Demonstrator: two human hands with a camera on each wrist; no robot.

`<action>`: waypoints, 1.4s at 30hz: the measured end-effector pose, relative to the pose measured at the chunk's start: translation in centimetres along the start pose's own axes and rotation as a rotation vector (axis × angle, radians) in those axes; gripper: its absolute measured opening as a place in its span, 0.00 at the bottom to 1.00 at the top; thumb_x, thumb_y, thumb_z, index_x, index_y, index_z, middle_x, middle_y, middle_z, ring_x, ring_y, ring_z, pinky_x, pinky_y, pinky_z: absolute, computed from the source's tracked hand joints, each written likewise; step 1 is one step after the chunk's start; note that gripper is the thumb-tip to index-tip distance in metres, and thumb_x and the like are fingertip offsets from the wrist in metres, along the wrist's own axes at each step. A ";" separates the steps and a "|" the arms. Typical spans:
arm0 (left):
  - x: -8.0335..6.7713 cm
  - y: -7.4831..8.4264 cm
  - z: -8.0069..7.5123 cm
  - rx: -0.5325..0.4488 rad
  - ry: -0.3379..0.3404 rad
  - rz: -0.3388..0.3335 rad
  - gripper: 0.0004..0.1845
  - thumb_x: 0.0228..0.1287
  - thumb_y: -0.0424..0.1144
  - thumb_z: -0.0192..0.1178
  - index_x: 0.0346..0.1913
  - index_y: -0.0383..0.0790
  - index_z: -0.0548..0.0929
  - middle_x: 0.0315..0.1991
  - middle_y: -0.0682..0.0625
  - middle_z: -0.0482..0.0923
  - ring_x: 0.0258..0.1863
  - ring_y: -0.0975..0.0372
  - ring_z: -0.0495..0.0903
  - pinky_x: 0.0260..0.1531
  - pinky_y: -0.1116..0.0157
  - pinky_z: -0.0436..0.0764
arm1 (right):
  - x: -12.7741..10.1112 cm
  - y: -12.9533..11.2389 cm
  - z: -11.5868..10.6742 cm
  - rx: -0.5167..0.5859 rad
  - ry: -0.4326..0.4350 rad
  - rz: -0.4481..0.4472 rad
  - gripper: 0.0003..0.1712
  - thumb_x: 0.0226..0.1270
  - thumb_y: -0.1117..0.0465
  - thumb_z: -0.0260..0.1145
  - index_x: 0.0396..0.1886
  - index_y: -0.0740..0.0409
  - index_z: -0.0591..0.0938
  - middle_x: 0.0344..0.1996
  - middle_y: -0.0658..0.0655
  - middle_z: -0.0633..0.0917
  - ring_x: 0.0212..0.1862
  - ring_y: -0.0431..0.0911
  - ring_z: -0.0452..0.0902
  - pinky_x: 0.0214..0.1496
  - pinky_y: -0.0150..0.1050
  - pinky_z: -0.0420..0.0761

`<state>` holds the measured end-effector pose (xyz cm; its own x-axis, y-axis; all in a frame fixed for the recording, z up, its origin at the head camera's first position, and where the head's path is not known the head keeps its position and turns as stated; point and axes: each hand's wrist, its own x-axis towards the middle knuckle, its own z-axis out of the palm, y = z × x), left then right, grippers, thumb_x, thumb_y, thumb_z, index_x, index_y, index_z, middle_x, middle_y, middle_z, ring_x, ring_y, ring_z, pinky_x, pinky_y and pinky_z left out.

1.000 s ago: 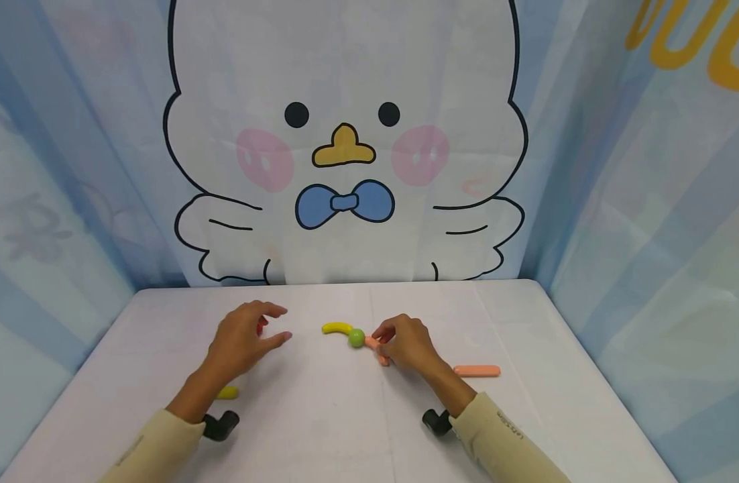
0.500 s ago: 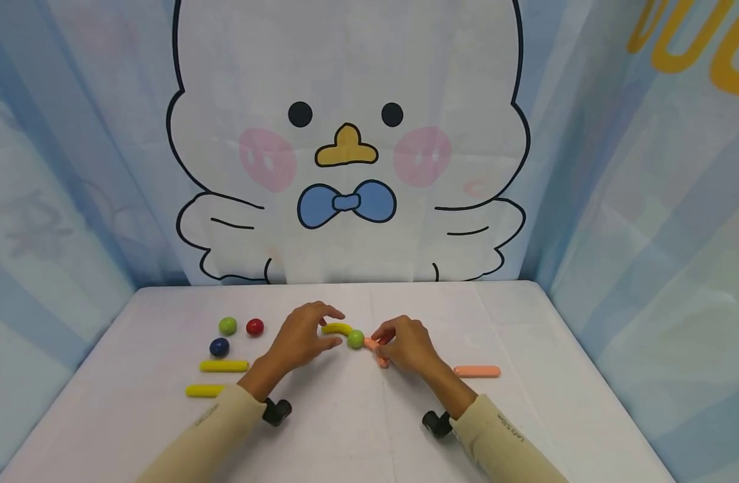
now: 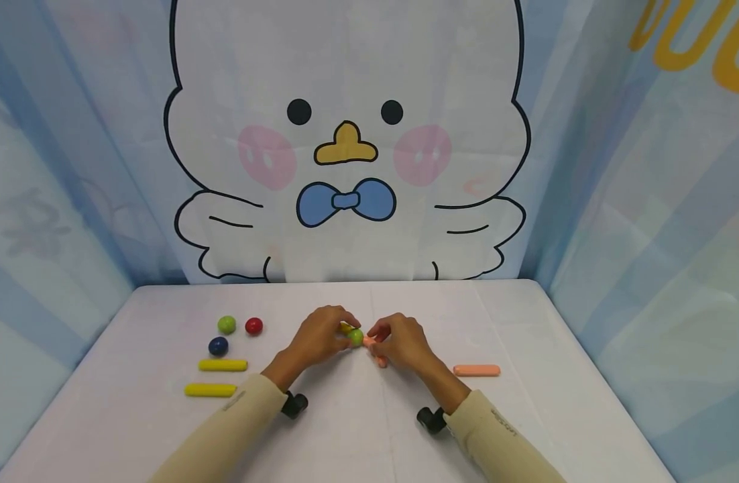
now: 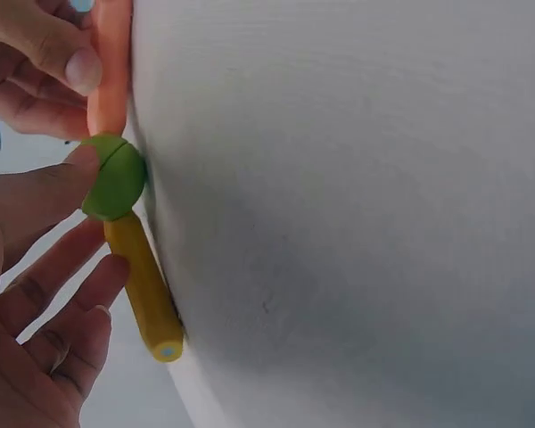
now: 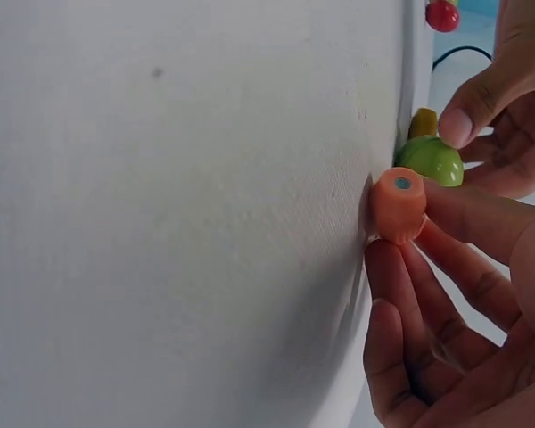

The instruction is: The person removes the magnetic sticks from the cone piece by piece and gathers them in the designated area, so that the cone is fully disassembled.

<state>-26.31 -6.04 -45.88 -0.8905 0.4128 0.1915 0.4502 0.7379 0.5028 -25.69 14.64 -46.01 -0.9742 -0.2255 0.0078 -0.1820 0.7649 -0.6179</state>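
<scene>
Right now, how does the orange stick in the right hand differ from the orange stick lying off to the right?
The held stick is pinched by the right hand and meets the green ball; the loose stick lies alone and untouched. The held one is angled and mostly hidden; the loose one lies level and in full view. Both are orange rods.

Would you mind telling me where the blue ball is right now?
In the head view the blue ball lies on the table's left side, just below the green ball and above the nearer yellow stick.
</scene>
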 end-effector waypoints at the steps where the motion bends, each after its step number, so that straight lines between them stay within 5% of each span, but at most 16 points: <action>1: 0.1 0.0 0.1 0.001 0.000 0.003 0.16 0.57 0.33 0.80 0.49 0.44 0.93 0.48 0.50 0.90 0.49 0.56 0.85 0.58 0.51 0.84 | 0.0 -0.1 0.0 -0.004 -0.001 -0.005 0.08 0.60 0.58 0.82 0.40 0.48 0.93 0.27 0.44 0.89 0.35 0.41 0.79 0.41 0.40 0.75; 17: 0.5 0.2 0.3 -0.028 -0.033 -0.031 0.15 0.59 0.32 0.79 0.50 0.43 0.92 0.49 0.49 0.91 0.50 0.55 0.85 0.62 0.50 0.82 | -0.3 -0.6 -0.5 -0.058 -0.030 -0.037 0.06 0.61 0.59 0.81 0.36 0.49 0.92 0.26 0.46 0.87 0.33 0.41 0.78 0.39 0.39 0.74; 42: 0.1 0.6 0.2 -0.004 -0.081 -0.002 0.17 0.61 0.27 0.75 0.53 0.43 0.92 0.54 0.47 0.90 0.52 0.54 0.83 0.61 0.50 0.82 | -5.7 1.2 -5.3 -0.069 0.034 0.112 0.11 0.58 0.59 0.83 0.36 0.43 0.89 0.30 0.43 0.86 0.37 0.43 0.77 0.40 0.40 0.74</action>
<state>-26.10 -5.48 -45.79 -0.8829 0.4536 0.1215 0.4481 0.7366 0.5066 -21.09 20.07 -42.64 -0.9928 -0.1160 -0.0309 -0.0788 0.8239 -0.5613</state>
